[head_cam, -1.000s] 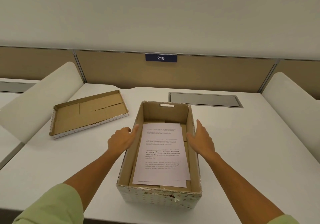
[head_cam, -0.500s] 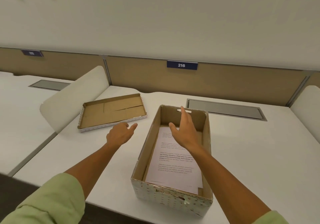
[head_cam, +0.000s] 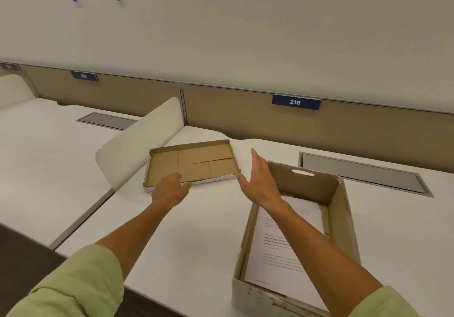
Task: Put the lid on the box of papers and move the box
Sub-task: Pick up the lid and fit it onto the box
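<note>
An open cardboard box (head_cam: 344,208) with a dotted white outside stands on the white desk at the right, holding printed papers (head_cam: 277,248). Its lid (head_cam: 194,164) lies upside down on the desk to the left, brown inside facing up. My left hand (head_cam: 169,191) reaches the lid's near edge, fingers curled and empty. My right hand (head_cam: 258,176) hovers flat and open by the lid's right corner, in front of the box's far left corner. My right forearm crosses over the papers.
A white curved divider (head_cam: 137,144) stands just left of the lid, with another desk beyond it. A tan partition (head_cam: 245,117) with number plates runs along the back. A grey cable flap (head_cam: 363,174) is set in the desk behind the box.
Both hands have left the box and moved left toward the lid. The view has swung left, so the box now sits at the right.
</note>
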